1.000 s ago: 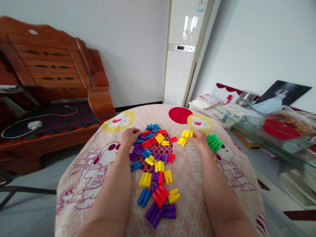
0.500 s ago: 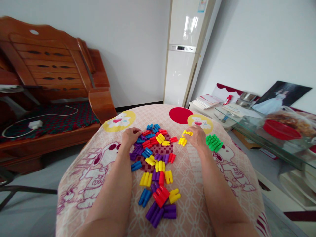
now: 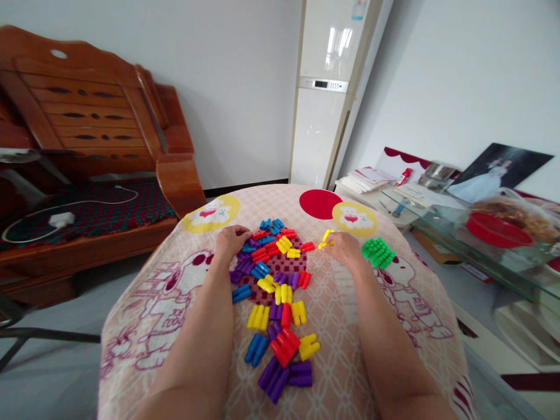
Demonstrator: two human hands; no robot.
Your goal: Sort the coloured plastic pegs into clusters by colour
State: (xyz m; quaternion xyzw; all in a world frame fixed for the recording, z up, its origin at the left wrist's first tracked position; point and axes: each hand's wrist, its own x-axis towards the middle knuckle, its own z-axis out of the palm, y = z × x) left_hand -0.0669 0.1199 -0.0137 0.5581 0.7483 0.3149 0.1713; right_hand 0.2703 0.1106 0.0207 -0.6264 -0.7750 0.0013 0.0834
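My left hand [image 3: 231, 241] rests at the far left edge of a pile of coloured plastic pieces, its fingers pinched together beside a purple piece [image 3: 252, 243]. What lies between those fingertips is hidden. To the right of the pile, my right hand [image 3: 345, 249] is closed with its fingertips on yellow plastic pieces [image 3: 327, 237], partly covered by the fingers. A joined block of green pieces [image 3: 378, 252] lies just right of that hand. Between my forearms, loose ribbed pieces are scattered: a red piece [image 3: 285, 347], a blue piece [image 3: 256, 350] and a purple piece [image 3: 273, 379] among several.
A patterned cloth [image 3: 336, 326] covers the round table. A wooden bench [image 3: 87, 128] stands at the left, and a tall white cabinet unit [image 3: 321, 134] is behind. To the right, a glass shelf [image 3: 437, 233] carries a red basin [image 3: 499, 228] and papers.
My right hand has shifted down and slightly left, turning over the yellow pieces and now covering more of them. My left hand stays at the pile's edge.
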